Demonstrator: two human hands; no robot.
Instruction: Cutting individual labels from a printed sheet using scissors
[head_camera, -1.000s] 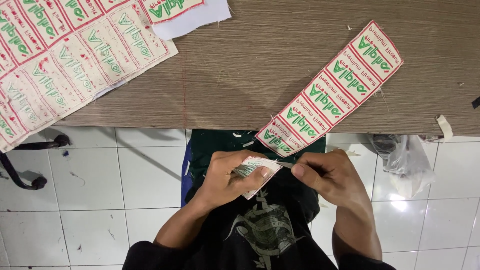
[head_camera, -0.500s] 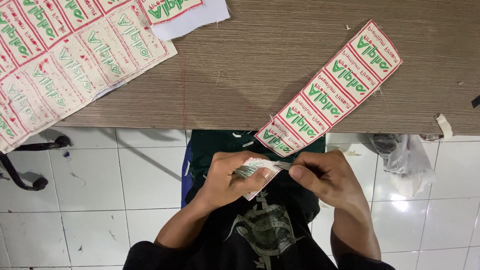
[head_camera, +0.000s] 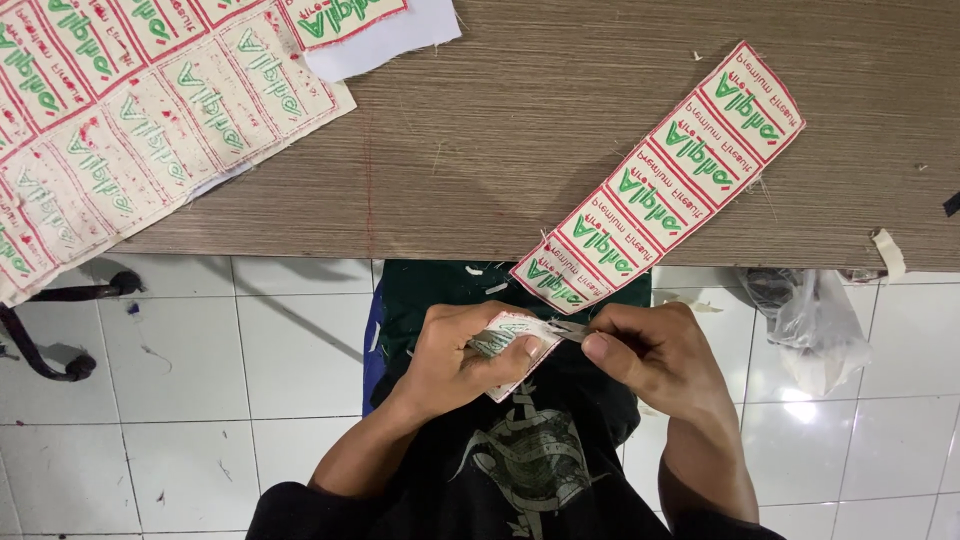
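Head view: left hand (head_camera: 455, 360) pinches a single cream label (head_camera: 508, 340) between thumb and fingers; right hand (head_camera: 650, 355) grips what looks like small snips at the label's edge. Slip risks cutting the print or a fingertip.

A single head-worn camera looks almost straight down from close above, past the near edge of a wooden table (head_camera: 500, 130) that fills the upper frame, onto the wearer's own lap and white floor tiles (head_camera: 180, 400) below; no second view overlaps.
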